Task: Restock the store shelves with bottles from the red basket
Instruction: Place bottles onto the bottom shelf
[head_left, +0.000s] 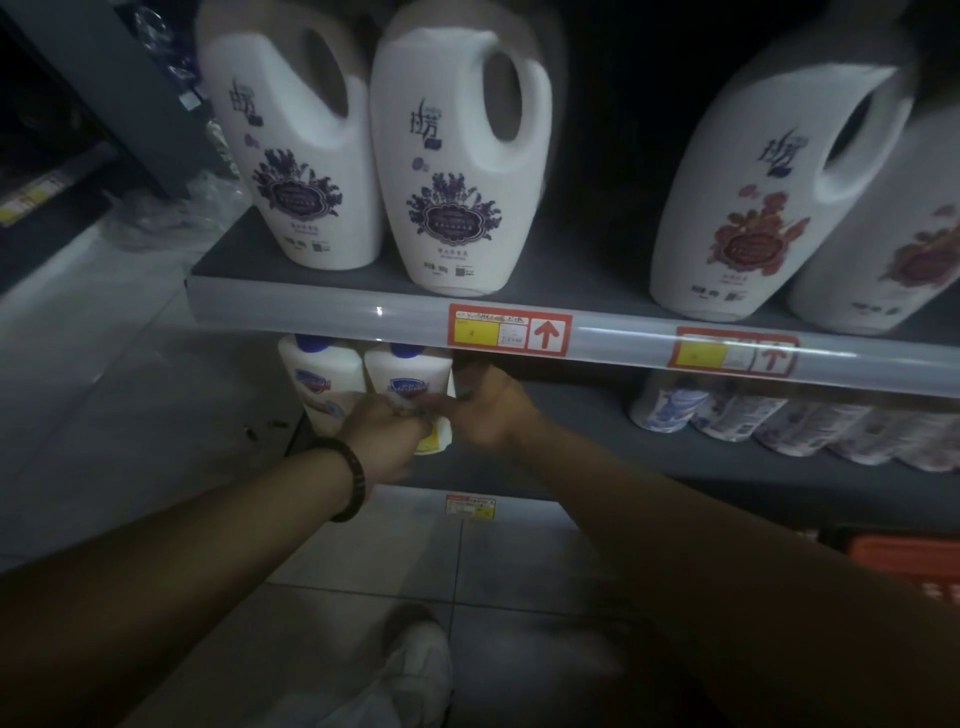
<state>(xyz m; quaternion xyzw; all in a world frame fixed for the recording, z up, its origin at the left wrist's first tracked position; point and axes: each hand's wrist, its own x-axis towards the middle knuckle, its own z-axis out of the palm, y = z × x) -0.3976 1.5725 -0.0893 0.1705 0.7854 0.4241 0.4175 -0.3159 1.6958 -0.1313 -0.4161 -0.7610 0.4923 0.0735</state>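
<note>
Two white bottles with blue caps stand at the left end of the lower shelf (597, 452). My left hand (387, 434) grips the right-hand bottle (408, 379) low on its front. My right hand (488, 410) holds the same bottle from its right side, fingers curled toward it. The other white bottle (322, 382) stands just to the left, touching it. A corner of the red basket (904, 564) shows at the right edge on the floor. The bottle's lower part is hidden behind my hands.
Large white jugs (457, 156) with handles stand on the upper shelf (311, 301), whose edge hangs just above my hands. Small patterned bottles (737, 413) line the lower shelf's right side. My white shoe (410, 670) is on the tiled floor below.
</note>
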